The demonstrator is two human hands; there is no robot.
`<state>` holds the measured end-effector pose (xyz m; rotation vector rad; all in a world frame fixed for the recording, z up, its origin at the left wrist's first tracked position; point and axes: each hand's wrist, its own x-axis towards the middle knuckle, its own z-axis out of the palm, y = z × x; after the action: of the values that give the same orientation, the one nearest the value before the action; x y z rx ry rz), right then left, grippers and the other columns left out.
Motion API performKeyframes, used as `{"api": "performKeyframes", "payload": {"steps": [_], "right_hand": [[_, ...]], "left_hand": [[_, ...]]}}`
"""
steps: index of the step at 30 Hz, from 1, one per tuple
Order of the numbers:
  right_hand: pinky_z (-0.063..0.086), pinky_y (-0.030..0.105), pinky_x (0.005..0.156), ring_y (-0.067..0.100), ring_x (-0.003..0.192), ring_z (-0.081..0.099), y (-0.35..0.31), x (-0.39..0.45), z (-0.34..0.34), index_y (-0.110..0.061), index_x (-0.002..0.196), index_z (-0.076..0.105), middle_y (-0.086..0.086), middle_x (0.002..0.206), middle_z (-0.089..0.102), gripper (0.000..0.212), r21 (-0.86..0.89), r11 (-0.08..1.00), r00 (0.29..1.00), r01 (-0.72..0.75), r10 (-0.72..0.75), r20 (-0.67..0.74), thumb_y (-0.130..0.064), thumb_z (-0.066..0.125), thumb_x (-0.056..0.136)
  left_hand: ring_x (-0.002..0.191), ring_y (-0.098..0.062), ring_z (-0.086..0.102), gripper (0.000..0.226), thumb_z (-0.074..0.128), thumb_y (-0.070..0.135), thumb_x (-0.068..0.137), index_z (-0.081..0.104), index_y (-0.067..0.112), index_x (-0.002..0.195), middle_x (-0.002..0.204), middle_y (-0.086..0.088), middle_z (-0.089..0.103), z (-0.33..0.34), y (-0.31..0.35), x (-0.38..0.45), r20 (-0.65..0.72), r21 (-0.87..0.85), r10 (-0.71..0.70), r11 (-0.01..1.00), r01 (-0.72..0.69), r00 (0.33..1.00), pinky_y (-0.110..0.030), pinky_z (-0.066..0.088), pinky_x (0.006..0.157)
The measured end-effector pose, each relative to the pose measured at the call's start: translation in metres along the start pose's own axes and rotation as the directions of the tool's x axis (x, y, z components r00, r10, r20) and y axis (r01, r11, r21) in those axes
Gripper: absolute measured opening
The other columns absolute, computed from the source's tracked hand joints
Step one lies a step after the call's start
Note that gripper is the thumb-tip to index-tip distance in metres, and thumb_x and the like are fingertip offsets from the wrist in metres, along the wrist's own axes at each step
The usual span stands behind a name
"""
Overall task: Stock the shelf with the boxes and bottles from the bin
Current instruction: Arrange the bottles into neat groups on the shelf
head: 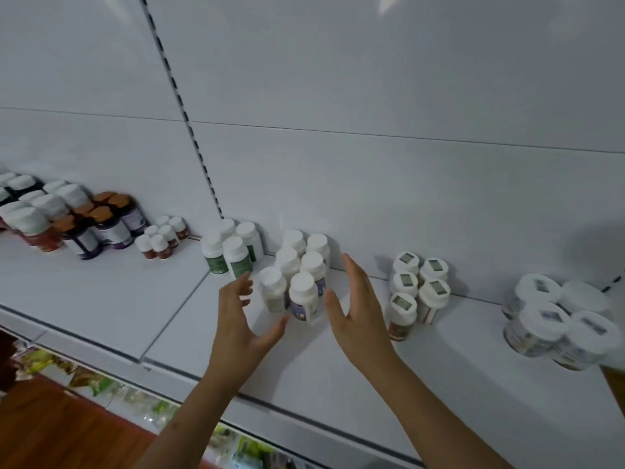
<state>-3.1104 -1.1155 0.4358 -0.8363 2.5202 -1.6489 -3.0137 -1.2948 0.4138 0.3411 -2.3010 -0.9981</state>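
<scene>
Several white-capped bottles with blue-purple labels (302,294) stand in two short rows on the white shelf (111,313). My left hand (241,319) hovers just left of the front bottles, fingers loosely spread, holding nothing. My right hand (355,306) is held edge-on just right of the group, fingers straight, close to the front bottle. Whether either hand touches a bottle I cannot tell. The bin is out of view.
Green-labelled bottles (233,253) stand left of the group. Small brown bottles (162,238), purple bottles with orange caps (105,225) and red ones (37,228) lie farther left. Sticker-capped bottles (419,289) and wide white jars (558,319) stand to the right. A lower shelf holds packets (101,384).
</scene>
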Motion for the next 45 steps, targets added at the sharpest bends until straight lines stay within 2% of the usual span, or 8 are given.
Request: {"api": "performKeyframes", "payload": {"steps": [4,8,10,19,27,36,41,45], "right_hand": [[0.012,0.018,0.113,0.008,0.149,0.014,0.012,0.035,0.029,-0.020,0.158,0.011,-0.004,0.164,0.013,0.067,0.146,0.946,0.956,-0.291,0.281,0.083,-0.045,0.039,0.102],[0.015,0.018,0.110,0.010,0.146,0.021,0.010,0.054,0.047,-0.020,0.157,0.014,-0.004,0.162,0.019,0.060,0.267,0.893,0.931,-0.362,0.359,0.061,-0.040,0.035,0.105],[0.022,0.017,0.104,0.005,0.134,0.033,0.009,0.059,0.054,-0.024,0.155,0.021,-0.008,0.151,0.033,0.052,0.323,0.869,0.924,-0.374,0.380,0.048,-0.036,0.034,0.106],[0.029,0.037,0.118,0.009,0.137,0.041,0.010,0.065,0.078,-0.031,0.152,0.031,-0.009,0.154,0.039,0.079,0.516,0.746,0.856,-0.421,0.515,-0.048,-0.069,0.040,0.084],[0.036,0.021,0.103,0.004,0.127,0.049,0.014,0.062,0.081,-0.032,0.146,0.038,-0.013,0.143,0.049,0.042,0.595,0.713,0.838,-0.372,0.533,-0.114,-0.039,0.035,0.105],[0.041,0.019,0.094,0.008,0.125,0.053,0.024,0.066,0.080,-0.026,0.144,0.045,-0.009,0.137,0.056,0.041,0.662,0.652,0.808,-0.368,0.577,-0.119,-0.035,0.035,0.105],[0.037,0.036,0.113,0.011,0.130,0.050,0.025,0.065,0.079,-0.028,0.145,0.044,-0.007,0.143,0.053,0.052,0.662,0.644,0.796,-0.384,0.594,-0.117,-0.051,0.042,0.099],[0.038,0.020,0.096,0.008,0.124,0.053,0.021,0.066,0.075,-0.024,0.143,0.047,-0.007,0.136,0.057,0.040,0.642,0.669,0.803,-0.376,0.581,-0.135,-0.034,0.035,0.106]], "left_hand": [[0.146,0.000,0.021,0.120,0.074,0.069,0.068,0.006,0.025,0.157,0.160,0.013,0.019,0.002,-0.039,0.025,0.320,-0.002,-0.160,0.986,0.170,0.934,-0.033,0.026,0.120],[0.137,0.020,0.020,0.118,0.082,0.061,0.067,0.007,0.034,0.154,0.151,0.038,0.020,0.007,-0.052,0.056,0.514,-0.056,-0.087,0.989,0.135,0.853,-0.014,0.024,0.112],[0.140,0.007,0.030,0.122,0.084,0.064,0.063,0.012,0.029,0.154,0.154,0.026,0.026,0.010,-0.056,0.071,0.557,-0.026,-0.084,0.993,0.118,0.826,-0.025,0.033,0.113],[0.130,0.000,0.043,0.110,0.084,0.057,0.059,0.025,0.035,0.149,0.143,0.026,0.040,0.014,-0.057,0.095,0.618,-0.022,0.188,0.975,-0.222,0.764,-0.037,0.039,0.108],[0.140,0.008,0.025,0.107,0.076,0.062,0.066,0.014,0.045,0.151,0.151,0.034,0.026,0.018,-0.059,0.095,0.637,-0.003,0.211,0.962,-0.272,0.741,-0.037,0.018,0.116],[0.145,0.008,0.015,0.107,0.073,0.068,0.066,0.012,0.048,0.151,0.157,0.029,0.017,0.030,-0.063,0.093,0.628,0.023,0.185,0.967,-0.255,0.756,-0.038,0.007,0.119],[0.145,0.009,0.012,0.105,0.070,0.070,0.067,0.013,0.046,0.152,0.158,0.028,0.015,0.033,-0.059,0.091,0.637,0.062,0.171,0.960,-0.271,0.752,-0.038,0.002,0.120],[0.146,0.008,0.009,0.107,0.071,0.070,0.067,0.011,0.045,0.152,0.159,0.027,0.014,0.033,-0.060,0.090,0.645,0.088,0.147,0.960,-0.264,0.750,-0.039,0.002,0.120]]}}
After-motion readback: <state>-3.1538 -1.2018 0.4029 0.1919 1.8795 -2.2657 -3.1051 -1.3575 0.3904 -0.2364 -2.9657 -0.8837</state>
